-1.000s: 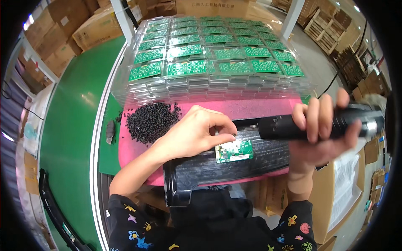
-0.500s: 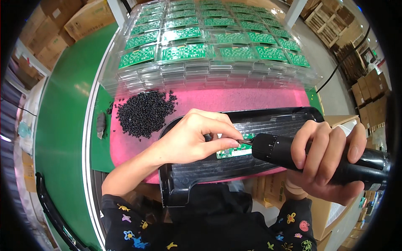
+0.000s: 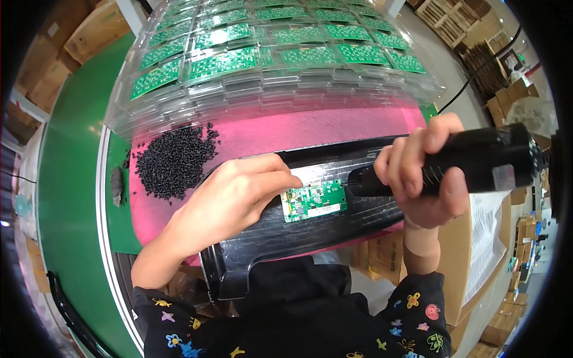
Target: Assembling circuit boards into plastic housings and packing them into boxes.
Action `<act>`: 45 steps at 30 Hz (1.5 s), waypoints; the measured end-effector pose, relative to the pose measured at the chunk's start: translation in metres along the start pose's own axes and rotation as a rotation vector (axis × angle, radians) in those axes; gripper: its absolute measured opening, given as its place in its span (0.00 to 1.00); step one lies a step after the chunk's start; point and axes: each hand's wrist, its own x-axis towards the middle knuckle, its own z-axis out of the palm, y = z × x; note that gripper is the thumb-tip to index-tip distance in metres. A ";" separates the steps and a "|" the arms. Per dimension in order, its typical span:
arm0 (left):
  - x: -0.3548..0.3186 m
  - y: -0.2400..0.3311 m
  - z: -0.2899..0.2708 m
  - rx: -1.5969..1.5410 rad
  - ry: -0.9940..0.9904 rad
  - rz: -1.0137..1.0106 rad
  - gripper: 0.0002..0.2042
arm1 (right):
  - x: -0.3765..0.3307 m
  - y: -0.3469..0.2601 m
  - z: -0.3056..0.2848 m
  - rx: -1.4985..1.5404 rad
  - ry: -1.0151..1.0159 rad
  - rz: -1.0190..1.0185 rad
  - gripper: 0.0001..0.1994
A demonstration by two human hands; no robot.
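Observation:
My right hand [image 3: 421, 170] is wrapped around a black electric screwdriver [image 3: 477, 158], held nearly level. Its front end points left at the right edge of a green circuit board [image 3: 322, 200], by the upper corner. The board lies in a long black plastic housing [image 3: 286, 238] with a ribbed inside. At the board's upper left edge is my left hand [image 3: 239, 191], fingers curled together and thumb mostly hidden. Whatever the fingers hold, if anything, cannot be made out. Left of the housing lies a pile of small black screws [image 3: 176, 161].
Clear plastic trays [image 3: 286, 89] full of green boards are stacked behind the pink mat [image 3: 256, 125]. A dark grey lump [image 3: 117, 185] lies left of the screws. An open cardboard box [image 3: 459, 256] stands at the right, beside my right forearm.
My left fingers, earlier pinching at the screwdriver tip, have moved left away from it. The screwdriver's front has come down to the board's right edge. The whole view has shifted.

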 end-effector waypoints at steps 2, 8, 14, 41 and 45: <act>-0.002 -0.001 0.002 -0.006 -0.055 -0.020 0.11 | -0.002 0.007 -0.005 0.010 -0.002 0.004 0.18; -0.007 0.006 -0.001 0.085 -0.201 -0.072 0.18 | -0.001 0.015 -0.011 -0.002 -0.032 0.048 0.18; -0.013 0.004 0.000 0.194 -0.256 -0.108 0.21 | 0.000 0.018 -0.006 -0.010 -0.031 0.076 0.18; -0.001 -0.008 -0.003 -0.393 0.050 -0.080 0.13 | 0.001 -0.008 0.047 0.399 0.020 -0.308 0.19; -0.001 -0.005 -0.007 -0.501 0.027 -0.180 0.13 | 0.001 -0.002 0.049 0.381 -0.010 -0.298 0.19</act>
